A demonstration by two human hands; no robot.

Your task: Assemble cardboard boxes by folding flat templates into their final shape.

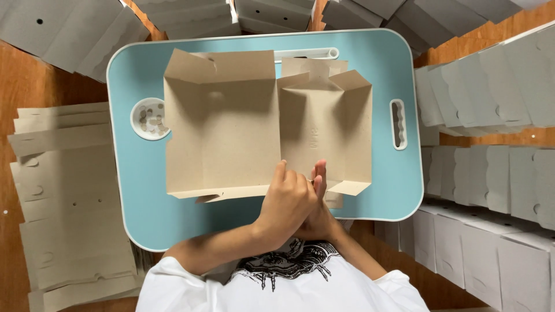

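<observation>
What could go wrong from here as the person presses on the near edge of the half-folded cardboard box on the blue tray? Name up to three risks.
1. Both hands, left hand and right hand, crowd one spot on the cardboard box; the near wall might crease or tear.
2. The box's far flaps stand unheld, so it could spring open or slide on the blue tray.
3. A sliding box might knock the small round cup at the tray's left.

Blue lap tray with a round cup well at left and a handle slot at right. Flat grey carton blanks stacked left, right and above, on a wooden floor.
</observation>
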